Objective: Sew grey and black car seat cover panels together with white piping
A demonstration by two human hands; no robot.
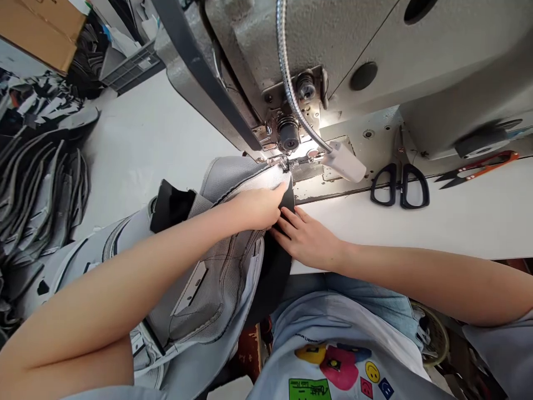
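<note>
A grey mesh-textured fabric piece [208, 289] with dark seams, tabs and a light label-like patch lies across the table's left part and hangs over its front edge. One edge of it sits under the presser foot of a sewing machine [284, 163]. My left hand [260, 208] is closed on the grey fabric just in front of the foot, index finger stretched toward it. Beside it, my right hand [310, 239] lies with fingers extended on a black fabric strip [287, 203] along the grey edge. Its thumb is hidden.
Black-handled scissors [402, 178] and orange-handled thread snips [478, 169] lie right of the needle area. A lamp [343, 161] on a flexible metal neck hangs close above the work. Stacked grey pieces [41, 183], a grey crate [133, 66] and a cardboard box [41, 28] stand left.
</note>
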